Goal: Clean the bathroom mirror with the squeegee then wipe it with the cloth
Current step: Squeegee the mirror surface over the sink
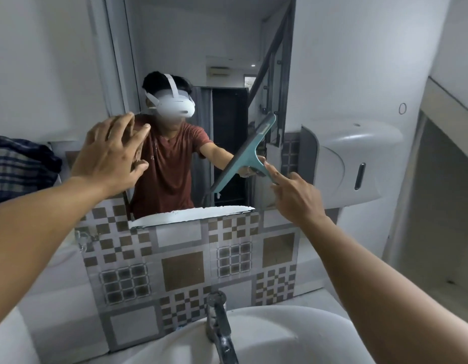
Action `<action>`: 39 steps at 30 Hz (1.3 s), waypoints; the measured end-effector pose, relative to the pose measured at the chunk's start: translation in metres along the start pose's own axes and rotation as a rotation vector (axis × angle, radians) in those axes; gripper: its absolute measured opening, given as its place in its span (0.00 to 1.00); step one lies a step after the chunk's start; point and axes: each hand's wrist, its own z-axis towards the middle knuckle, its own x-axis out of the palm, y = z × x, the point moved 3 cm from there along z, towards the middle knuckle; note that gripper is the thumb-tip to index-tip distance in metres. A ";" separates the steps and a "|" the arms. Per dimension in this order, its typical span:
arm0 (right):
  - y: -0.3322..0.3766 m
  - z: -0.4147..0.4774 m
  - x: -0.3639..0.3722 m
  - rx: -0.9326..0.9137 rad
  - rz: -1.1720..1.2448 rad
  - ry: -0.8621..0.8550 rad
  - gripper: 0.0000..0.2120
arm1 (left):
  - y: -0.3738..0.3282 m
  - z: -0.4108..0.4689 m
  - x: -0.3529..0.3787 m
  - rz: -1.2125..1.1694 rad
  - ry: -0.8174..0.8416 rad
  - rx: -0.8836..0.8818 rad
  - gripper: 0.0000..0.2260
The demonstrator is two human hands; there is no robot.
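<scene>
Right hand (pixel 295 198) grips squeegee (pixel 243 153) — blade diagonal.

— What is the person wearing, going by the reflection at twelve o'clock?

— A short-sleeved T-shirt (pixel 172 164) in a rust red, round at the neck, with a small faint mark on the chest, too blurred to read. On the head sits a white headset (pixel 175 107) with a smooth rounded front and white straps, one running over the dark hair and one round the side.

— And the arms nearer the camera?

— Both forearms are bare, with no sleeve, and I can make out no watch or ring on the left hand (pixel 109 153) or the right hand (pixel 295 195).
</scene>
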 end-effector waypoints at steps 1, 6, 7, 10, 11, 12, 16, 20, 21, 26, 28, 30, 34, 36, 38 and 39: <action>-0.001 -0.002 0.000 0.015 0.011 0.012 0.26 | 0.000 0.000 0.000 -0.006 -0.009 -0.001 0.39; 0.004 -0.015 0.011 0.124 0.098 0.064 0.26 | -0.002 0.000 -0.002 -0.014 -0.018 0.012 0.39; 0.005 -0.018 0.014 0.154 0.119 0.073 0.25 | -0.001 0.000 -0.003 -0.011 -0.016 0.017 0.39; 0.008 -0.027 0.025 0.220 0.195 0.095 0.25 | 0.001 0.000 -0.004 -0.005 -0.017 0.031 0.39; 0.009 -0.029 0.028 0.239 0.220 0.099 0.25 | 0.001 0.000 -0.004 -0.004 -0.019 0.035 0.38; 0.012 -0.030 0.031 0.261 0.244 0.104 0.25 | 0.002 0.000 -0.005 -0.002 -0.020 0.039 0.38; 0.025 -0.043 0.043 0.358 0.357 0.106 0.24 | 0.005 0.001 -0.009 0.001 -0.029 0.039 0.38; 0.045 -0.058 0.053 0.451 0.513 0.114 0.24 | 0.007 -0.002 -0.009 -0.010 -0.029 0.031 0.37; 0.050 -0.061 0.055 0.473 0.550 0.114 0.25 | 0.007 -0.003 -0.009 -0.014 -0.024 0.030 0.37; 0.074 -0.069 0.069 0.560 0.689 0.067 0.25 | 0.009 -0.004 -0.007 -0.024 0.005 0.018 0.38; 0.086 -0.074 0.075 0.600 0.738 0.067 0.26 | 0.010 -0.004 -0.008 -0.023 0.004 0.025 0.38; 0.098 -0.078 0.081 0.642 0.787 0.075 0.26 | 0.011 -0.004 -0.008 -0.018 0.005 0.028 0.38; 0.124 -0.081 0.096 0.744 0.915 0.061 0.29 | 0.011 -0.006 -0.008 -0.019 0.014 0.026 0.39; 0.137 -0.080 0.100 0.792 0.979 0.060 0.30 | 0.012 -0.007 -0.009 -0.021 0.014 0.031 0.38; 0.149 -0.079 0.098 0.821 1.041 0.058 0.29 | 0.014 -0.007 -0.009 -0.010 0.014 0.043 0.37; 0.153 -0.078 0.097 0.828 1.072 0.050 0.29 | 0.015 -0.008 -0.009 -0.002 0.015 0.049 0.37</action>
